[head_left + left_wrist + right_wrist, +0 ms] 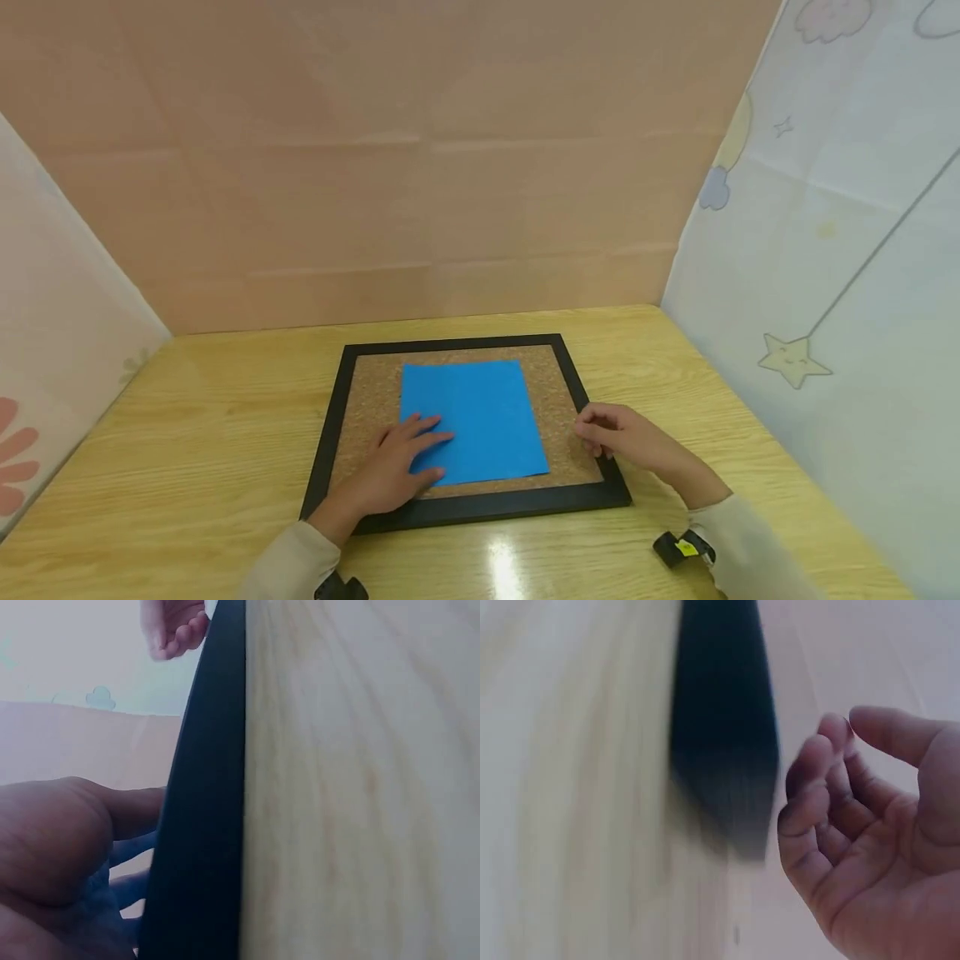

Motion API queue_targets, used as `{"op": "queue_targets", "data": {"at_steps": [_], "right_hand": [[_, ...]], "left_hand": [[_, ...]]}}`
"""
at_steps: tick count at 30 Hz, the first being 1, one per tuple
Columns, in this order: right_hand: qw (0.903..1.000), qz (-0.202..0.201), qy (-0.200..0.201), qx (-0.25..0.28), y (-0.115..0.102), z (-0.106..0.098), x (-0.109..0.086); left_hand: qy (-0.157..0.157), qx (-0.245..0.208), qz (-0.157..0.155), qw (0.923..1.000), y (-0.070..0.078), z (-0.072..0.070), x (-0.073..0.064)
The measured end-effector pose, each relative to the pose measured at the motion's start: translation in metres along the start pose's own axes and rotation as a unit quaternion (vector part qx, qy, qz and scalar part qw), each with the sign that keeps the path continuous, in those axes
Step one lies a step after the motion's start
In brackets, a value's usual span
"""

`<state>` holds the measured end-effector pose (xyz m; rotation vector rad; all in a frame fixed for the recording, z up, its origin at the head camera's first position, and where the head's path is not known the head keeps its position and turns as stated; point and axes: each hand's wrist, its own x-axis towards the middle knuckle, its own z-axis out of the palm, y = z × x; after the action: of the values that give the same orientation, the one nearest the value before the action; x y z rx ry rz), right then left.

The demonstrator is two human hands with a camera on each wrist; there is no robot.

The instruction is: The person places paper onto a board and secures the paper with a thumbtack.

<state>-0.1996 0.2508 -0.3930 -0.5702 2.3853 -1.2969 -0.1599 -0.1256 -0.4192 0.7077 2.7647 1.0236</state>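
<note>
A sheet of blue paper (480, 412) lies on a cork board (551, 396) with a black frame (495, 504). My left hand (393, 471) rests on the paper's lower left part, fingers spread and nearly straight. In the left wrist view, the thumb and fingers of that hand (67, 855) show beside the dark frame edge. Over the frame's right side is my right hand (618, 433), its fingers loosely curled. The right wrist view shows its palm (870, 840) with nothing in it, the thumb tip close to the index fingertip.
The board lies on a light wooden table (210, 433). A plain tan backdrop (420, 167) stands behind it, with printed sheets at the left and right (847, 250). Black wrist devices (686, 547) sit at both sleeves.
</note>
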Motion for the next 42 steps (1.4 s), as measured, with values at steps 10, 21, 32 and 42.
{"op": "queue_targets", "data": {"at_steps": [10,21,32,42], "right_hand": [[0.9776,0.074,0.187,-0.062,0.034,-0.048,-0.026],[0.9704,0.106,0.175,-0.128,0.04,-0.029,-0.022],[0.9549,0.108,0.206,-0.185,0.035,-0.024,-0.018],[0.963,0.135,0.211,-0.1,0.035,-0.026,-0.022]], "left_hand": [[-0.003,-0.024,0.0,0.9997,-0.006,0.001,-0.004],[-0.005,-0.02,0.021,0.9996,-0.007,0.0,-0.005],[0.002,-0.018,0.025,0.9995,-0.008,0.003,-0.006],[-0.001,-0.006,0.026,0.9996,-0.01,0.006,-0.002]]}}
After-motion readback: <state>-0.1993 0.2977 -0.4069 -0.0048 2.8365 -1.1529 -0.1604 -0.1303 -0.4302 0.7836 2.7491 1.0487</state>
